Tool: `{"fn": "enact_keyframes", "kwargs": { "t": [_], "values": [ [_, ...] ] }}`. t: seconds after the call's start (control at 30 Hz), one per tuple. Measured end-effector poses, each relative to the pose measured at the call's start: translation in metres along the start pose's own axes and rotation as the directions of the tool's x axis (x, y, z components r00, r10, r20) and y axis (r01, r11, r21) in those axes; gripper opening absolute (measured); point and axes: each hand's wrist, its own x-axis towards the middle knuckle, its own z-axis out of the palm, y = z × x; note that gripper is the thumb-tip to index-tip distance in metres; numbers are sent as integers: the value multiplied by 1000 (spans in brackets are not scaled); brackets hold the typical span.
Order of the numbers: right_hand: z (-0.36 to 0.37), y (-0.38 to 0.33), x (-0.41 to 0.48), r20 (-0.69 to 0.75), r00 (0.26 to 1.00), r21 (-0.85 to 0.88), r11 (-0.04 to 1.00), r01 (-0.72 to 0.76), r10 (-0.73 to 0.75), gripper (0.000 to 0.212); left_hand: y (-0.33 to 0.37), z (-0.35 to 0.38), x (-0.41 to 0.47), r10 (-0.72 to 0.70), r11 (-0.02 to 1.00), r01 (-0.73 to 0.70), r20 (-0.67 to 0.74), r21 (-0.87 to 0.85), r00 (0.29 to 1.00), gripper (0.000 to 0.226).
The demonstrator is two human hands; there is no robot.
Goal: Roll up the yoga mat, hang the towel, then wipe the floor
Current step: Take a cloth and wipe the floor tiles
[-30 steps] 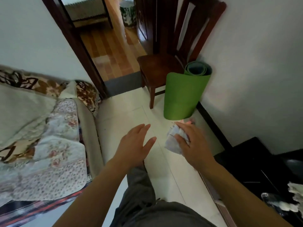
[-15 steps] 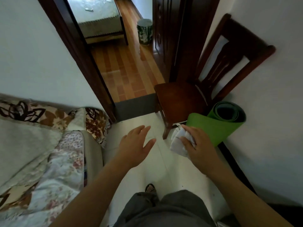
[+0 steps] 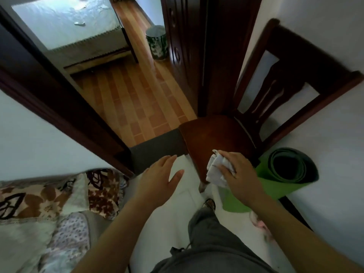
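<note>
Towel (image 3: 216, 170): a crumpled white bundle, gripped from above by the person's right hand (image 3: 240, 178), with the fingers curled round it. The bundle sits at the front corner of the chair (image 3: 216, 134) seat. Whether it touches the seat cannot be determined.

Left hand (image 3: 157, 180): open, palm down, fingers straight and slightly spread, holding nothing. It hovers at 9 o'clock from the towel, above the floor (image 3: 173, 213), and is apart from the towel.

Mat (image 3: 275, 186): green, fully rolled, standing on end on the floor. It is at 3 o'clock from the right hand, just beside the chair and against the wall (image 3: 325, 194). The dark inner coil shows at its top end.

Chair: dark wood, at 12 o'clock from the person, with its back to the wall.

Trousers (image 3: 206, 243): grey, at 6 o'clock, with one foot near the chair leg.

Blanket (image 3: 39, 203): patterned, at 8 o'clock.

Doorway: at 11 o'clock, with its door (image 3: 185, 56) open. Beyond it are wood flooring, a bed (image 3: 65, 22) and a bin (image 3: 156, 43).
</note>
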Motion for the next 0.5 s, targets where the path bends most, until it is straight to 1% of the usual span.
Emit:
{"fn": "enact_keyframes", "kwargs": {
  "t": [0.13,0.23,0.33,0.5],
  "values": [
    [-17,21,71,-30,998,-19,998,-60,59,35,20,-20,85,74,996,-76,47,45,996,58],
    [-32,35,115,-43,996,-37,997,-75,73,36,32,-36,140,92,992,-98,69,74,993,58],
    [-44,49,150,-39,994,-75,991,-109,107,36,39,-44,179,114,991,-119,74,64,991,58],
    [-52,68,187,-119,972,-54,977,-208,201,36,51,-47,232,170,981,-182,160,61,972,58]
  ]
}}
